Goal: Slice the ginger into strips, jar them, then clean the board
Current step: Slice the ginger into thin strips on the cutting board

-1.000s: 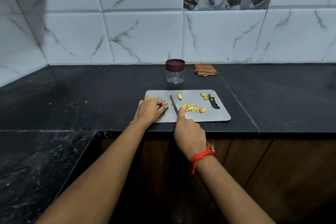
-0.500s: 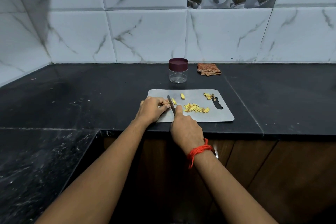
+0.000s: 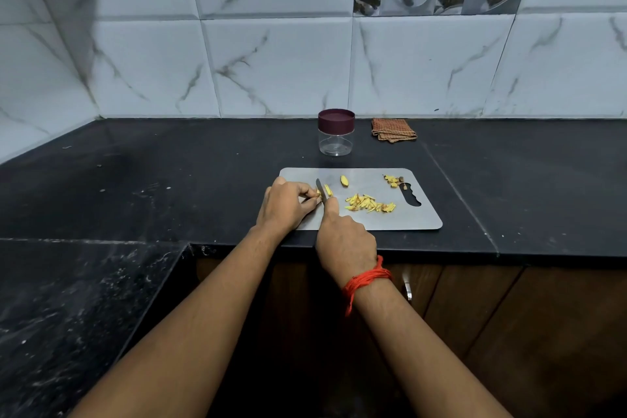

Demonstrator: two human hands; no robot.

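Observation:
A grey cutting board (image 3: 417,219) lies on the black counter near its front edge. My left hand (image 3: 286,205) pinches a small yellow ginger piece (image 3: 319,194) at the board's left part. My right hand (image 3: 344,241) grips a knife (image 3: 319,189), whose blade stands against that piece; a fresh slice (image 3: 328,190) lies just right of the blade. A pile of ginger strips (image 3: 369,204) sits mid-board. One ginger chunk (image 3: 344,180) and some scraps (image 3: 393,180) lie near the far edge. An empty clear jar (image 3: 336,132) with a maroon lid stands behind the board.
A folded brown cloth (image 3: 393,130) lies by the tiled wall, right of the jar. The black counter (image 3: 169,180) stretches left and right of the board, and a lower black surface (image 3: 68,316) sits at the left front. Wooden cabinet doors (image 3: 509,332) are below.
My right hand brought the knife left from beside the strip pile up to the ginger in my left fingers. A slice now lies right of the blade.

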